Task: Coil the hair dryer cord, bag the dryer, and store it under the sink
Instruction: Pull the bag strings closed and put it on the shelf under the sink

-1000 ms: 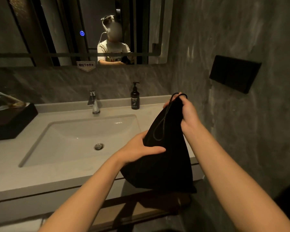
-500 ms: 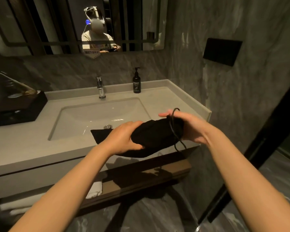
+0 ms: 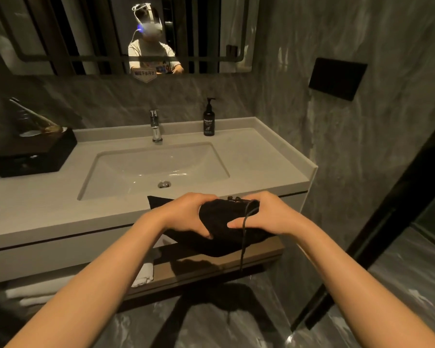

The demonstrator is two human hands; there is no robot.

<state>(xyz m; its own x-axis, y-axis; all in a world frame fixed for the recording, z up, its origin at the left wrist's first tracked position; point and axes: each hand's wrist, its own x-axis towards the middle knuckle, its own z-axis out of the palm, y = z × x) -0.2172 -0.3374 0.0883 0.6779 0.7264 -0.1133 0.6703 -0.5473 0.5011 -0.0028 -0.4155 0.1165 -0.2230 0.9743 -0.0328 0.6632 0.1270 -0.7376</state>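
A black drawstring bag (image 3: 219,232) lies sideways between both hands, in front of the vanity's front edge and above the open shelf (image 3: 239,262) under the sink (image 3: 126,172). My left hand (image 3: 186,217) grips its left side. My right hand (image 3: 266,217) holds the gathered mouth end. A thin black drawstring (image 3: 243,237) hangs down from that end over my right fingers. The hair dryer itself is hidden inside the bag.
A faucet (image 3: 156,126) and a black pump bottle (image 3: 209,119) stand behind the basin. A dark tray (image 3: 33,154) with toiletries sits at the counter's left. Folded white towels (image 3: 60,285) lie on the lower shelf's left part. A dark door frame (image 3: 387,217) stands right.
The bag has gone from hanging upright over the counter to lying sideways, lower and in front of the vanity edge. Both hands came closer together around it. The view has tilted down.
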